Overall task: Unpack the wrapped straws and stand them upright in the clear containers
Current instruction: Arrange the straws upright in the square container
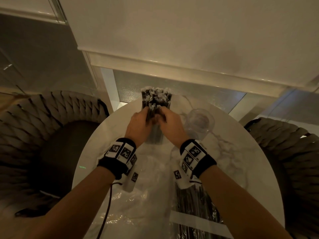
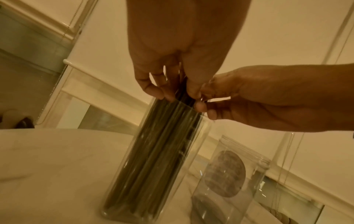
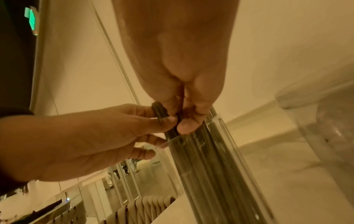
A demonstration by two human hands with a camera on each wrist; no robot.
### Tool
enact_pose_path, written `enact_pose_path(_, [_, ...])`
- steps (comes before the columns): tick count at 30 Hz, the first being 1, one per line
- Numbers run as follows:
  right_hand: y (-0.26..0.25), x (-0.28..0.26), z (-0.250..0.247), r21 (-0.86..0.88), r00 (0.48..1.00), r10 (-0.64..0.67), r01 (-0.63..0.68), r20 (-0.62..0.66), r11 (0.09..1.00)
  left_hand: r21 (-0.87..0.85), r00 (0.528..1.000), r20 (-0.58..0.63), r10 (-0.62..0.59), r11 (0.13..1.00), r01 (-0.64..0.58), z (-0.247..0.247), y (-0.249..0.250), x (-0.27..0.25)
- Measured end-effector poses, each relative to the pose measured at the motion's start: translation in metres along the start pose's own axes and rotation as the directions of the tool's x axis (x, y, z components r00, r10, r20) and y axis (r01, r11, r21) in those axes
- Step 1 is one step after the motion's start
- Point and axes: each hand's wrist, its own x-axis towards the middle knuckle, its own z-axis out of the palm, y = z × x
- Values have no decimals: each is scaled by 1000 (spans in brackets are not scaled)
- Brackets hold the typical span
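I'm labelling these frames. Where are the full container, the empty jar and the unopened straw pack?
full container (image 2: 153,174), left wrist view, on its clear front wall.
empty jar (image 2: 229,178), left wrist view, on its side wall.
unopened straw pack (image 1: 195,209), head view, on its dark straws.

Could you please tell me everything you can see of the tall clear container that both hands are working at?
The tall clear container is a square-sided jar of glass or clear plastic, standing upright on the white marbled table, left of a second clear jar. It is packed with dark wrapped straws standing upright, their tips well above its rim. The left hand and right hand pinch straws just above the rim.
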Motion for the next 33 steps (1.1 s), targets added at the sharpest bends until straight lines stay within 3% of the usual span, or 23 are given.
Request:
enact_pose_path(6, [-15,24,-36,-117,995,-101,100,-9,988,0,998,-56,16,1000,-16,-23,-2,13])
enact_pose_path(11, [3,15,-27,-148,997,24,-13,72,989,135,994,81,-67,989,56,-17,-15,17])
enact_pose_path(16, [18,6,-16,-123,997,73,-77,-34,989,203,984,120,-129,974,103,-10,-14,12])
enact_pose_path(22, [4,-8,-17,-49,951,22,-39,-309,998,0,995,54,-84,996,84,-17,-14,7])
enact_pose_path(28, [5,-22,5,50,982,32,-23,-184,998,-177,979,-189,-75,983,41,-23,-5,-10])
enact_pose_path(33, [7,-13,11,79,992,47,-38,-120,996,-92,995,-102,-18,996,9,-10,1,-6])
